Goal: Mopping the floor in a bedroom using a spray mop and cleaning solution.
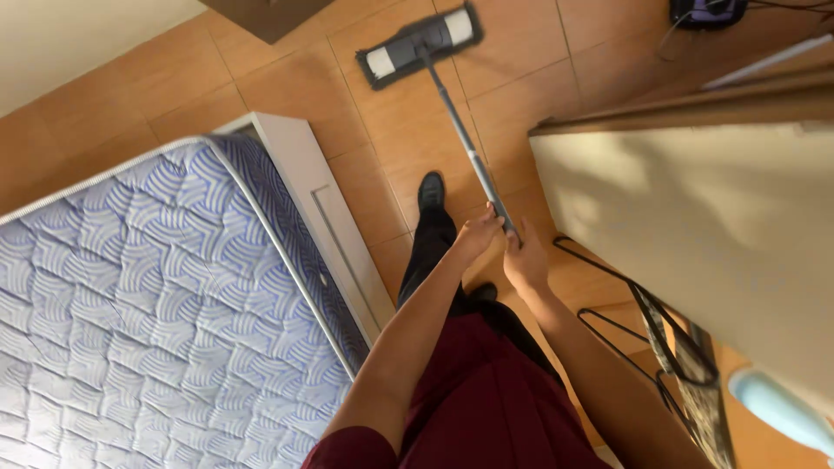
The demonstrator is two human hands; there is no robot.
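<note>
A flat mop with a grey and white head (420, 43) lies on the orange tiled floor (287, 82) ahead of me. Its grey metal handle (460, 130) slopes back to my hands. My left hand (480, 232) grips the handle higher up, and my right hand (524, 258) grips it just below, both closed around the shaft. My dark trouser leg and black shoe (431, 191) stand beneath the hands.
A blue and white quilted mattress (130, 295) on a white bed frame (326, 217) fills the left. A beige door or panel (712, 226) stands to the right, with a black wire rack (669, 339) below it. A dark device with cables (708, 10) sits top right.
</note>
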